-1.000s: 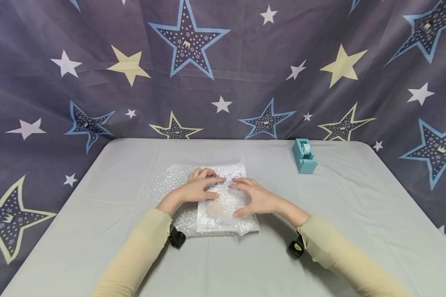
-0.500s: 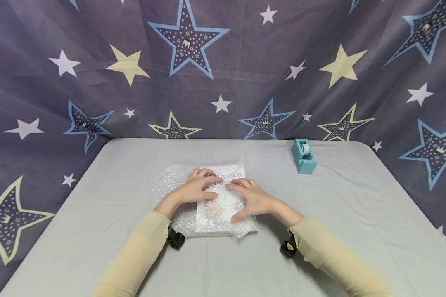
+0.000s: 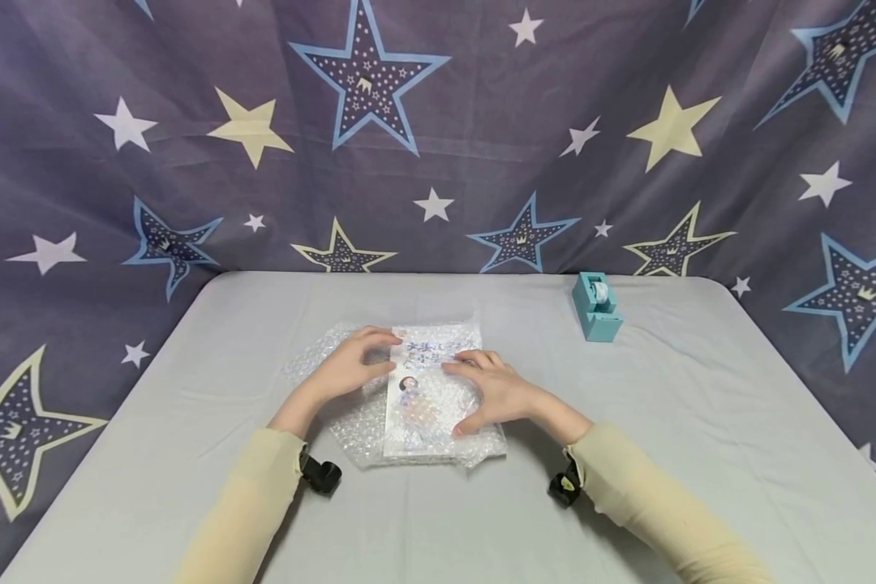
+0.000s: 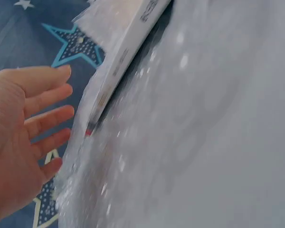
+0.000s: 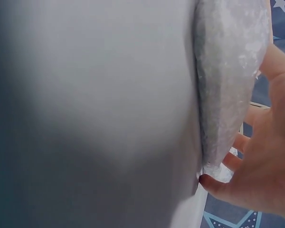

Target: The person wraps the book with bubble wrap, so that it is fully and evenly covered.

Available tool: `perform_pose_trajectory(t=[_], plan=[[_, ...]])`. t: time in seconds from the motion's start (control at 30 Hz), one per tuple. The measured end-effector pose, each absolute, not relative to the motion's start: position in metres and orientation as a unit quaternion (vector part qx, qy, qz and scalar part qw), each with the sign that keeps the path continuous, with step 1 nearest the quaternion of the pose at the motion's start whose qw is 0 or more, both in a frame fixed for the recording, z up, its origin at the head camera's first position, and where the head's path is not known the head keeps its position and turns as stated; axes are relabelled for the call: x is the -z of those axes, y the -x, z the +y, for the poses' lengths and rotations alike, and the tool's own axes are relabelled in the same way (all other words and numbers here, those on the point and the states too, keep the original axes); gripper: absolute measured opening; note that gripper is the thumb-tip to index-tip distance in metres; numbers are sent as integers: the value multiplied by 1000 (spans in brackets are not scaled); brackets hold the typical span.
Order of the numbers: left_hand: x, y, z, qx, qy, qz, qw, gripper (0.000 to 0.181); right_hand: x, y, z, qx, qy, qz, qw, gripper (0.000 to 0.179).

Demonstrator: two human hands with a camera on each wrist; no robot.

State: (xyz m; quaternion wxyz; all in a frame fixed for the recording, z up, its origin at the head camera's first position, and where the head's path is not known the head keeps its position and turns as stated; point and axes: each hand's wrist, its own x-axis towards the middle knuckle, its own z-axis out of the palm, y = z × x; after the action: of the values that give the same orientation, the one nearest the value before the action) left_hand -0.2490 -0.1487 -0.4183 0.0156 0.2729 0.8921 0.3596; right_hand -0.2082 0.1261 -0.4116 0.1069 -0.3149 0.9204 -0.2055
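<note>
A white-covered book (image 3: 407,430), printed with blue lettering and a small figure, lies on a sheet of bubble wrap (image 3: 361,418). Part of the wrap is folded over the cover from the right, and a loose stretch spreads out to the left. My left hand (image 3: 345,369) hovers at the book's left edge, fingers apart and holding nothing; the left wrist view shows its relaxed fingers (image 4: 50,121) beside the book's spine (image 4: 121,61). My right hand (image 3: 507,395) rests with spread, gently bent fingers on the wrap over the book's right side. In the right wrist view its fingertips touch the wrap (image 5: 228,85).
A teal tape dispenser (image 3: 597,308) with a roll of clear tape stands at the back right of the table (image 3: 664,389), which has a pale grey cloth. Behind it hangs a dark curtain (image 3: 474,105) patterned with stars.
My left hand has lifted off the wrapped cover and shifted left to the book's edge, uncovering the title and figure. The right hand slid slightly left, then stayed.
</note>
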Motion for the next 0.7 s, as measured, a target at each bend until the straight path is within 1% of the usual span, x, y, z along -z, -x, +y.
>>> perform_pose_trajectory(t=[0.13, 0.3, 0.4, 0.53, 0.7], plan=[[417, 247, -165, -351, -221, 910, -14, 38, 412, 207, 126, 203, 310, 922, 111, 100], [415, 244, -188, -331, -136, 932, -53, 38, 411, 208, 124, 202, 309, 923, 110, 100], [414, 240, -201, -317, -84, 943, -61, 40, 411, 208, 124, 203, 311, 922, 106, 100], [410, 233, -215, -283, -29, 958, -42, 47, 412, 208, 124, 203, 313, 921, 107, 100], [407, 227, -225, -256, 8, 967, 16, 60, 413, 207, 125, 207, 308, 922, 109, 100]])
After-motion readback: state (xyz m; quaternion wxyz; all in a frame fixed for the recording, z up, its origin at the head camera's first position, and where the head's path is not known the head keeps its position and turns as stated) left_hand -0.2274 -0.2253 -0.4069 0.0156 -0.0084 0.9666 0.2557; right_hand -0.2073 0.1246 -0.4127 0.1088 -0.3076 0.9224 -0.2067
